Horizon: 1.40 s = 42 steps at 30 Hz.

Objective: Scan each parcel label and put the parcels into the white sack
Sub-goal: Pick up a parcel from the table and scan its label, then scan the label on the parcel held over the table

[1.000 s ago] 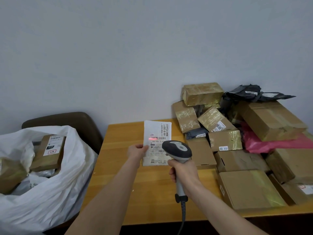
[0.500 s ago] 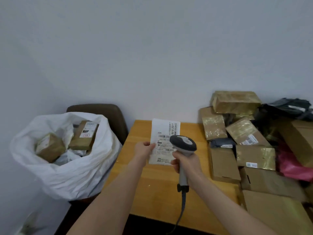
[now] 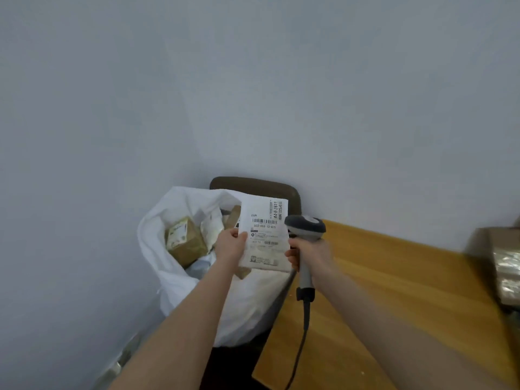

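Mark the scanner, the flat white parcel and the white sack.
scanner [image 3: 305, 227]: head view, on its grey head.
flat white parcel [image 3: 264, 235]: head view, middle of its label.
white sack [image 3: 247, 305]: head view, bare front wall.

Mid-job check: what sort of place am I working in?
Probably a small parcel-sorting room: a handheld barcode scanner, a labelled white parcel, and a white sack holding taped cardboard parcels.

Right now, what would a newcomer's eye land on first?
The flat white labelled parcel, held in the left hand in front of the white sack. Beside it, the right hand grips a grey barcode scanner by the wooden table. A taped cardboard box lies in the sack.
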Motion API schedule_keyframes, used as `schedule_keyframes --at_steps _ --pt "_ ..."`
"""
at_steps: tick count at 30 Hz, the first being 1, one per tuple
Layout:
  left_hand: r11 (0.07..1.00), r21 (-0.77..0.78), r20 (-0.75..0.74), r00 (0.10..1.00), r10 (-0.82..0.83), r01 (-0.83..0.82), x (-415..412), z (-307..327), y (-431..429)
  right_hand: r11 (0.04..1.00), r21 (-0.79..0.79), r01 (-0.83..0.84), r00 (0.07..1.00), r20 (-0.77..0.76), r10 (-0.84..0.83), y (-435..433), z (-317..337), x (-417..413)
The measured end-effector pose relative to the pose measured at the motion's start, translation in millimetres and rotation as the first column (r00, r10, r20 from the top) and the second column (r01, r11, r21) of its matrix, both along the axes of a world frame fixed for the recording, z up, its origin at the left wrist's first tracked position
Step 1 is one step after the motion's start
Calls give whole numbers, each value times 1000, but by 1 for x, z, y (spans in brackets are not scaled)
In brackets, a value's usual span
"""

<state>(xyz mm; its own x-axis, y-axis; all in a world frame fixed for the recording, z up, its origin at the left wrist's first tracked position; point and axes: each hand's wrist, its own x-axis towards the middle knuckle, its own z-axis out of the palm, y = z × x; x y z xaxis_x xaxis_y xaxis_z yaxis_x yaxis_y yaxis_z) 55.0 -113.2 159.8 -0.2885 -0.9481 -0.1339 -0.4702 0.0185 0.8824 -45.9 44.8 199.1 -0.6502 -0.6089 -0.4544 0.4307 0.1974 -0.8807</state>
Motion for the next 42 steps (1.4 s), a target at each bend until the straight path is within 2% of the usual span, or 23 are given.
schedule_keyframes --at_steps 5,12,14,16,18,24,29,36,42 --pt "999 21 190 982 19 -24 44 -24 -113 994 86 -62 997 58 57 -103 -24 20" --pt "976 135 179 973 147 -172 35 -49 -191 987 162 -9 993 116 -10 -169 -46 17" --pt "987 98 244 965 98 -125 25 -48 -194 985 169 26 990 136 -49 -172 -47 15" --pt "999 -19 389 921 31 -26 19 -46 -191 986 159 61 983 159 -86 -171 -46 14" --pt "989 -116 462 887 -24 87 8 -41 -183 985 140 101 975 184 -127 -165 -45 12" --pt "903 -206 487 840 -238 376 -42 -27 -117 957 106 269 903 317 -290 -119 -56 11" --pt "779 -250 480 772 -417 575 -65 -18 -36 949 150 278 842 437 -316 -35 -71 20" --pt "613 -149 547 581 -603 776 -70 -19 114 899 222 378 851 299 -431 128 -74 43" --pt "458 -75 545 421 -725 886 -78 -20 275 766 295 571 750 193 -633 282 -67 50"
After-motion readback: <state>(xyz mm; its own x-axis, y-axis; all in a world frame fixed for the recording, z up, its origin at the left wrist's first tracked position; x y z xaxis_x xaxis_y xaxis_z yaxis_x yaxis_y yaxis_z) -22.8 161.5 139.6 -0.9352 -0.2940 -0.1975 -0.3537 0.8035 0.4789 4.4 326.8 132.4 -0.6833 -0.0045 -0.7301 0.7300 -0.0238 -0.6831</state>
